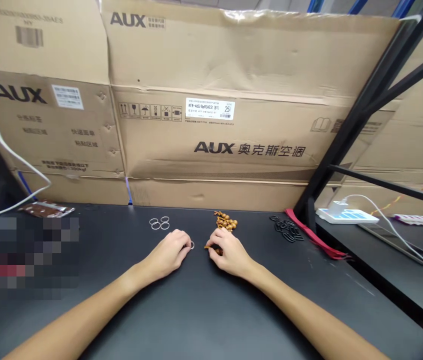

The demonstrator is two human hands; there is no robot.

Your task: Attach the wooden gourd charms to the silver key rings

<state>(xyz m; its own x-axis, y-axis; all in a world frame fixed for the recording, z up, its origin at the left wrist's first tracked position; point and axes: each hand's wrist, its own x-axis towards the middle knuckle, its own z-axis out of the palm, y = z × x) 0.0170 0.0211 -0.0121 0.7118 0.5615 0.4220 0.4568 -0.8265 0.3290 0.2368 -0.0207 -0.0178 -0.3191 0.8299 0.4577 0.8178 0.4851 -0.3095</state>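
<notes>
Hands: both bare, forearms reaching in from the bottom of the view, resting on a black table [181, 320], close together but not touching. L hand [167, 255] is curled, its fingertips closed on a small silver ring [192, 245], mostly hidden by the fingers. R hand [231, 254] is half curled, fingers on the near end of a clump of brown wooden beads [225, 221]; can't tell if it's really gripping them. The clump runs approx front to back, straight ahead of R hand, w/ a few beads showing under the fingers. R hand is clearly the nearer one.

Ahead of L hand, left of the beads, lie four silver rings [159, 223] in a tight 2-by-2 group. To the right of the beads: a heap of black rings [285, 230], then a red strap [314, 235]. Far left, a brown packet [46, 209] sits by a pixelated patch. Behind everything stand big AUX cardboard boxes [211, 135]. Far right, on a separate table, a white power strip [346, 216] w/ a white cable.
</notes>
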